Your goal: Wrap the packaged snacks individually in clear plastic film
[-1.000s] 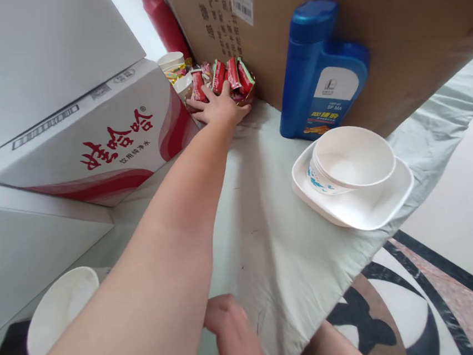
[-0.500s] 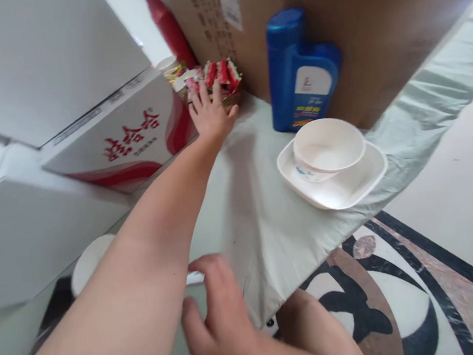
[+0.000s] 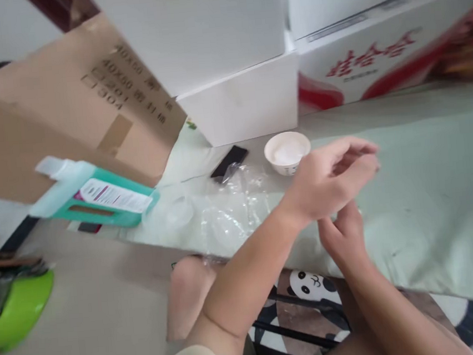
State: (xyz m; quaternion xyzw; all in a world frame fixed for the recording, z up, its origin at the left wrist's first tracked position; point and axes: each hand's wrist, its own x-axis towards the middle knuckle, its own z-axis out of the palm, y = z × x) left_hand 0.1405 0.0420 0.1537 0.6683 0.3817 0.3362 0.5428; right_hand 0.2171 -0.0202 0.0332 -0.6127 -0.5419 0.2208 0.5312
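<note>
My left hand [image 3: 335, 179] hovers above the table, its fingers curled toward the thumb; whatever may be inside the curl is hidden. Just below it is my right hand [image 3: 346, 236], thumb and index finger close together and the other fingers mostly out of sight behind the left. Behind my left wrist stands a white bowl [image 3: 286, 169] with something whitish in it. A crumpled clear plastic bag [image 3: 235, 211] lies left of my hands. A black phone-like slab [image 3: 230, 163] rests beyond the bag, and a clear round lid-like piece [image 3: 180, 212] sits further left.
A jug of green liquid [image 3: 100, 193] leans at the left before a cardboard box [image 3: 87, 108]. White cartons [image 3: 246, 101] and a red-and-white carton [image 3: 376, 66] line the back of the cloth-covered table [image 3: 421, 182]. A bright green tub [image 3: 23, 309] is on the floor.
My view has swung left. My left hand has come back from the red-wrapped packets near the large box to meet my right hand, and its spread fingers are now curled.
</note>
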